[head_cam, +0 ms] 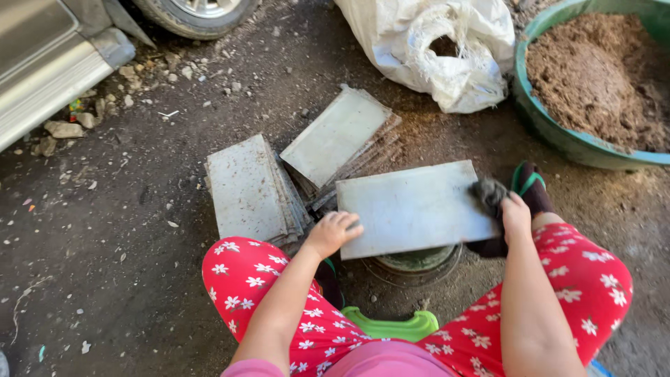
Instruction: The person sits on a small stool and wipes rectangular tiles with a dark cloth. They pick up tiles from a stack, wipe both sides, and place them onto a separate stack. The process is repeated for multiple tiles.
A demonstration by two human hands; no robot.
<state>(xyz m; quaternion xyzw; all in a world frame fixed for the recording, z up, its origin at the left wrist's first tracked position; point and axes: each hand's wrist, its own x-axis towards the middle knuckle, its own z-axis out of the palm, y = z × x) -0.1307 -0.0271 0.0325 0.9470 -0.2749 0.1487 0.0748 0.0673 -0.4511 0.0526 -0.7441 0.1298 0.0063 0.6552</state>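
Right hand (515, 209) is curled tight around a dark wad of cloth (488, 193), pressed on the right end of the grey flat panel (412, 208). Left hand (333, 232) has fingers bent over the panel's left edge, steadying it. The panel sits right between both hands, long axis running left to right, resting on a round dark basin (417, 261). Beyond it on the dirt floor (125, 230): two stacks of similar panels (248, 188), a white sack (447, 49), a green tub of soil (558, 132).

Both forearms reached forward between the knees; left hand (333, 232) lay curled, right hand (515, 213) apparently closed in a grip.
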